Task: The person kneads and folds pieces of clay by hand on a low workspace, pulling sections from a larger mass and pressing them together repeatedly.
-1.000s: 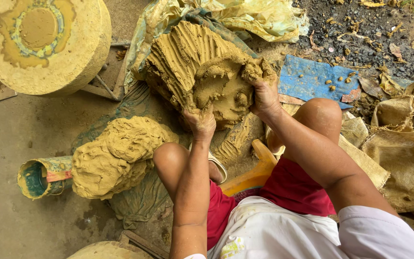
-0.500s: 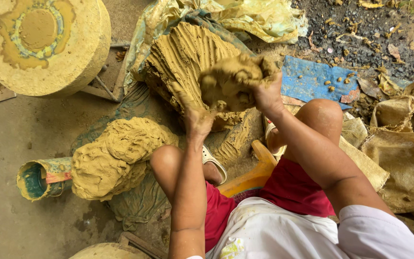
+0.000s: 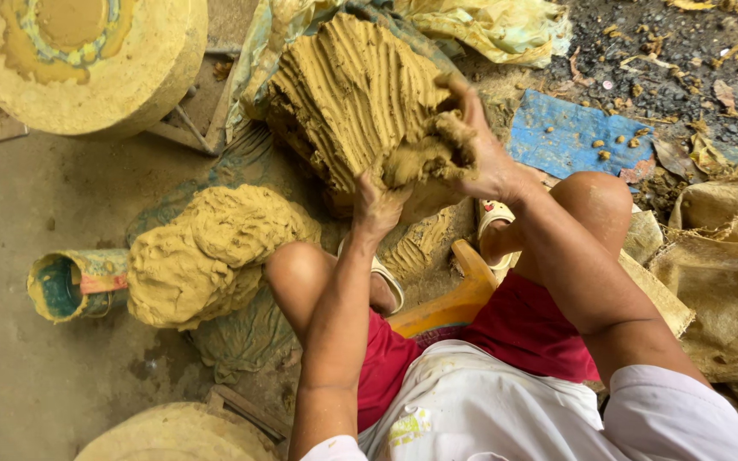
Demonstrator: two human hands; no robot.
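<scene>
One torn lump of clay (image 3: 427, 158) sits against the lower right face of the big ridged clay block (image 3: 356, 94), on the ground ahead of the person's knees. The right hand (image 3: 484, 154) curls around the lump, fingers pressed into it. The left hand (image 3: 377, 205) pushes up from below, fingers buried, grip unclear. A second clay heap (image 3: 211, 252) lies left, touching a teal cylinder (image 3: 70, 283).

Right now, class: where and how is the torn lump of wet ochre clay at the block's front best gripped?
Judging by its soft, sagging shape, cup the torn lump of wet ochre clay from both sides: the right hand wraps its far right flank, the left hand supports beneath, clear of the ridged clay block.
</scene>
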